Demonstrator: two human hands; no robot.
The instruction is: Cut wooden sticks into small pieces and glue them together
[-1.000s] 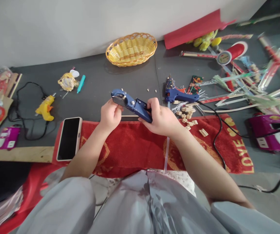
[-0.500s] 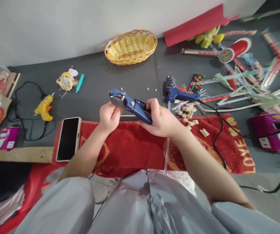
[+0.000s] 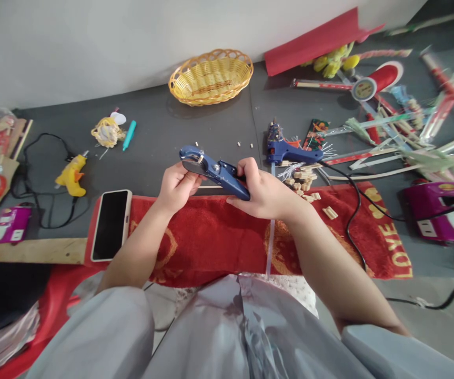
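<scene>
My right hand [image 3: 264, 189] is wrapped around the handles of a blue pipe cutter [image 3: 227, 178], held above the near edge of the table. A short end of a pale wooden stick [image 3: 200, 158] shows at the cutter's curved jaw. Just under that jaw, my left hand [image 3: 177, 188] is closed in a pinch, with the fingertips partly hidden by the tool. Tiny cut pieces [image 3: 239, 144] lie on the table beyond the cutter. More short wooden pieces [image 3: 303, 179] are heaped to the right of my right hand.
A red towel [image 3: 211, 237] covers the front edge, with a phone [image 3: 110, 225] at its left. A blue glue gun [image 3: 290, 151] lies right, a yellow one [image 3: 71, 175] left. Behind is a wicker basket [image 3: 211, 79]; a red ribbon spool [image 3: 384, 78] and wrapped sticks clutter the right.
Both hands and the cutter have shifted very slightly right. The left fingers reach a little further under the jaw. The stick end still shows at the jaw.
</scene>
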